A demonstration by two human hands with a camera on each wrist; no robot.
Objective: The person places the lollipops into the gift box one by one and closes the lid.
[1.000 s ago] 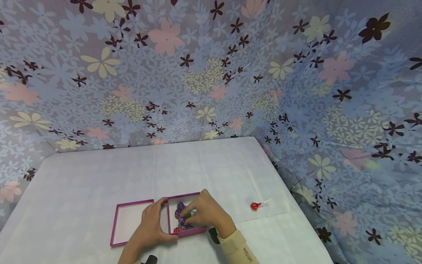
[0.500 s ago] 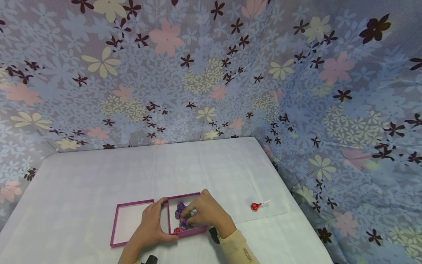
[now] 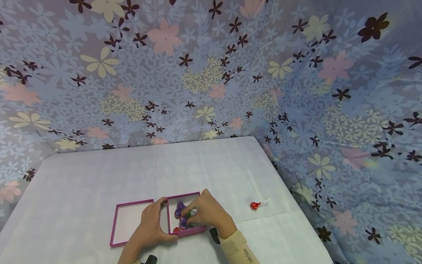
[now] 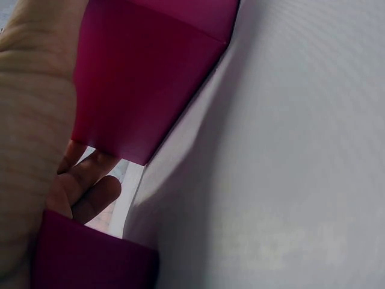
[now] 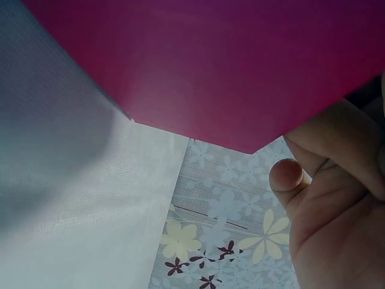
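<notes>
A shallow magenta-rimmed box (image 3: 190, 232) with a white inside holds several wrapped lollipops, purple ones (image 3: 180, 206) and red ones (image 3: 176, 230) along its left part. My left hand (image 3: 151, 222) grips the box's left side, thumb at the near corner and fingers at the far one; the left wrist view has the box wall (image 4: 144, 78) beside the palm. Reaching in over the right wall, my right hand (image 3: 210, 210) pinches a lollipop with a bit of green wrapper (image 3: 189, 215) between thumb and forefinger, mostly hidden. The right wrist view is largely filled by the box's outer wall (image 5: 210, 72).
A matching magenta-edged tray (image 3: 114, 225), a lid or second half, lies left of the box, partly behind the left hand. One red lollipop (image 3: 254, 206) with a white stick lies on the white tablecloth (image 3: 211, 165) to the right. Flowered cloth (image 3: 184, 88) hangs behind.
Over the last second, my right thumb and forefinger shift very slightly to the right among the lollipops. The left hand and the box stay put.
</notes>
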